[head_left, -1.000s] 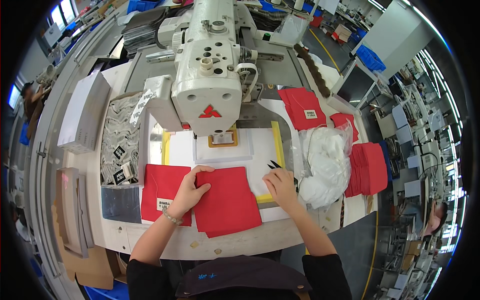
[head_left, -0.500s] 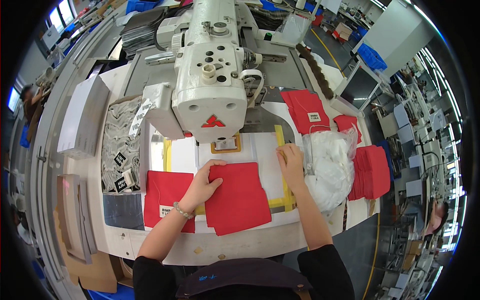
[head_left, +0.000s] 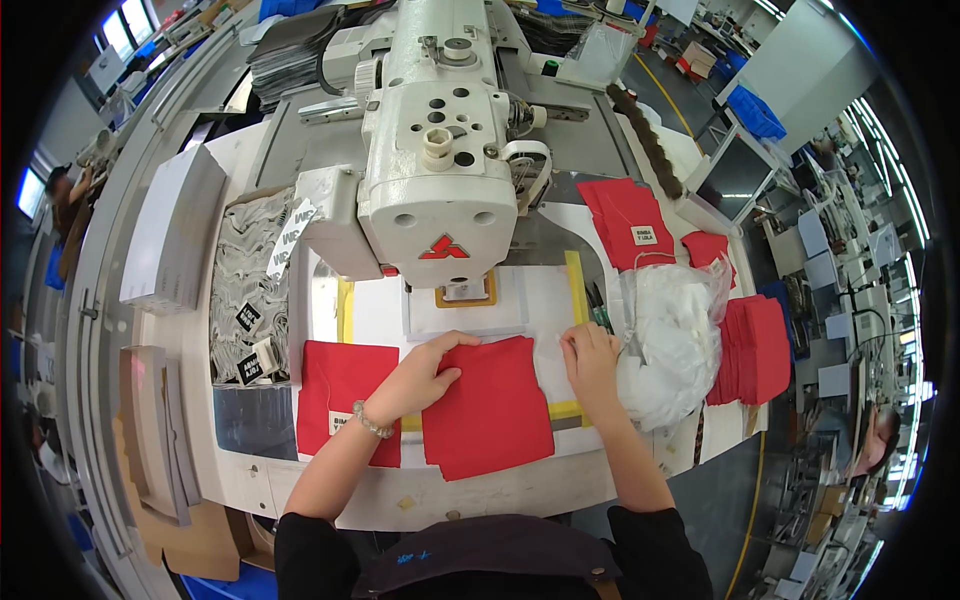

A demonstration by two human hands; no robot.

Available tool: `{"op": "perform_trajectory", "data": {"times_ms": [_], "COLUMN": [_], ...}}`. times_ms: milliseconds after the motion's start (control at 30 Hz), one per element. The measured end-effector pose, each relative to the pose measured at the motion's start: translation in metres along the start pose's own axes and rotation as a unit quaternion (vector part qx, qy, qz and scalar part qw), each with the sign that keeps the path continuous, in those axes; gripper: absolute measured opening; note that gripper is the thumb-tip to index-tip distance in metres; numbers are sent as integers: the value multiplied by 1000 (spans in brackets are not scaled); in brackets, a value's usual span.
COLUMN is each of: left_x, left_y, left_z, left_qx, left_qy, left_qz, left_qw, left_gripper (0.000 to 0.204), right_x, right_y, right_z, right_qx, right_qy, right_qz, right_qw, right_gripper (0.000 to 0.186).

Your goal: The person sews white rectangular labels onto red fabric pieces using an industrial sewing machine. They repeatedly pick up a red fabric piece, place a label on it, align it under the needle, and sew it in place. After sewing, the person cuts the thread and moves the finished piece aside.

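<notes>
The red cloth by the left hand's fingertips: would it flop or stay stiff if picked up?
The red cloth would probably droop if lifted by one corner, since it looks thin and lies flat. It is likely light for its size, showing little thickness. If there are several layers, as the stepped lower-left edge suggests, they might slide apart.

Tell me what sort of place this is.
Probably a sewing workshop or garment factory: there's what looks like a large sewing machine, pieces of red cloth in front of it, and more workstations off to the right.
</notes>
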State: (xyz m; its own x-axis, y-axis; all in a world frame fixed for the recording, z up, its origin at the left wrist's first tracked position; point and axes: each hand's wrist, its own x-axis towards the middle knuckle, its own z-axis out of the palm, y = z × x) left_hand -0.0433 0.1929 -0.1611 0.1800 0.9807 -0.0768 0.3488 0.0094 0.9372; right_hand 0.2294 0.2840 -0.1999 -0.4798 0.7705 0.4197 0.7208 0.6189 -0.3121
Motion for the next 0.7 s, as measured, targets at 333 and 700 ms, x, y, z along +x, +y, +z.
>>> {"op": "perform_trajectory", "data": {"times_ms": [333, 700], "left_x": [-5, -9], "left_y": [12, 12], "left_z": [5, 16], "left_qx": [156, 205], "left_qy": [59, 124], "left_qz": [17, 41], "left_qw": [986, 970], "left_gripper": [48, 40], "right_x": [18, 13], "right_y": [-1, 1], "right_z": [0, -9], "right_qx": [-23, -25], "right_qy": [22, 12], "right_qz": [3, 29], "right_qw": [999, 999], "right_gripper": [12, 11]}}
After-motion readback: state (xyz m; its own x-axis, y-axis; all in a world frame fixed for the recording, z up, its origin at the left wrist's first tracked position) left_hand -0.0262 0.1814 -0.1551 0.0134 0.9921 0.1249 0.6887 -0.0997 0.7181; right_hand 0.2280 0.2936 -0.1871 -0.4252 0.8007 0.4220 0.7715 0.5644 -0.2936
